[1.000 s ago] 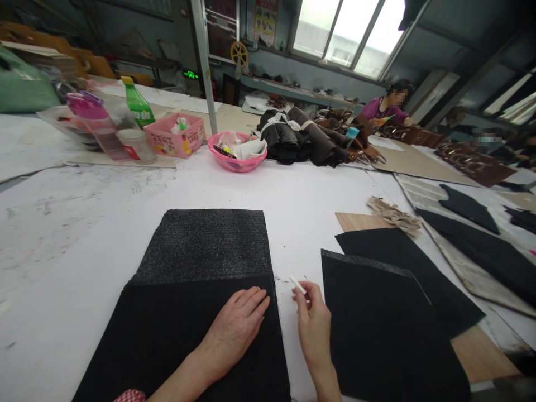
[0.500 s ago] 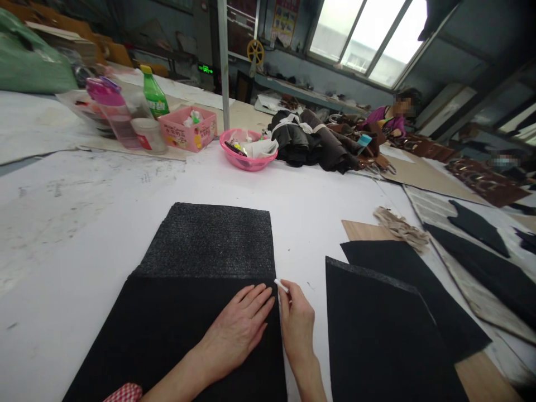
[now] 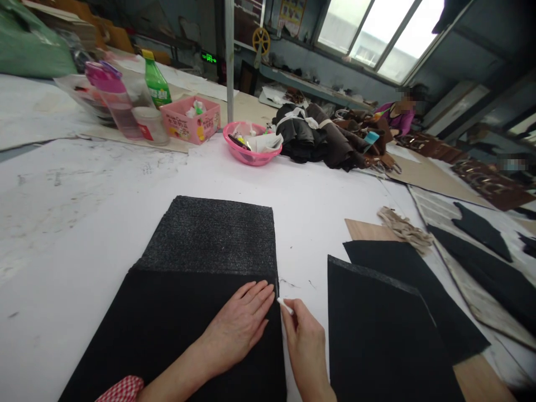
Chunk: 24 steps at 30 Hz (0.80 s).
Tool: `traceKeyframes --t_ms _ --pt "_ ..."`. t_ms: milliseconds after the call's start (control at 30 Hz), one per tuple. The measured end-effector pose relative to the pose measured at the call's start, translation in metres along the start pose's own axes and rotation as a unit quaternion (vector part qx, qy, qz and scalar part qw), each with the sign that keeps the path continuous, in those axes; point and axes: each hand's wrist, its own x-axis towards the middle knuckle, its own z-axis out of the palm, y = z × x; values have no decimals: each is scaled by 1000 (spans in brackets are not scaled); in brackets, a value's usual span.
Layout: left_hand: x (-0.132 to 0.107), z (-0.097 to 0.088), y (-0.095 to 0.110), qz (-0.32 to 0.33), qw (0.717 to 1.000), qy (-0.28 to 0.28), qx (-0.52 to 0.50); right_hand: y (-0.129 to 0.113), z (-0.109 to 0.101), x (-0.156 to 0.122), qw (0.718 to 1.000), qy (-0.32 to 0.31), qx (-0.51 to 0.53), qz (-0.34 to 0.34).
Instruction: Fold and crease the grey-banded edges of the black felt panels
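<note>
Fingers of my right hand (image 3: 306, 340) clamp a white stick (image 3: 285, 305); just left of them, the black sheet (image 3: 176, 321) lies under my flat left hand (image 3: 238, 324), fingers nearly together. Too-light pressure there could let the sheet slip.

"Milk" above Chinese characters on a pink box (image 3: 188, 127), blurred white lettering on a green bottle (image 3: 157, 84), illegible print on a wall poster (image 3: 291, 14), indistinct symbols on a lit green sign (image 3: 209, 58)
</note>
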Motion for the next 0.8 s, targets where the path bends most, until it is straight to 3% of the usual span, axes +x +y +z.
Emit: traceKeyframes --t_ms 333,500,800 --pt "0 2 -3 17 1000 6 17 -1 19 42 999 29 -12 -21" --pt "0 2 -2 12 1000 17 4 -1 13 24 1000 11 -11 -8" --pt "-1 2 -1 9 1000 -11 12 3 2 -26 999 -27 0 20"
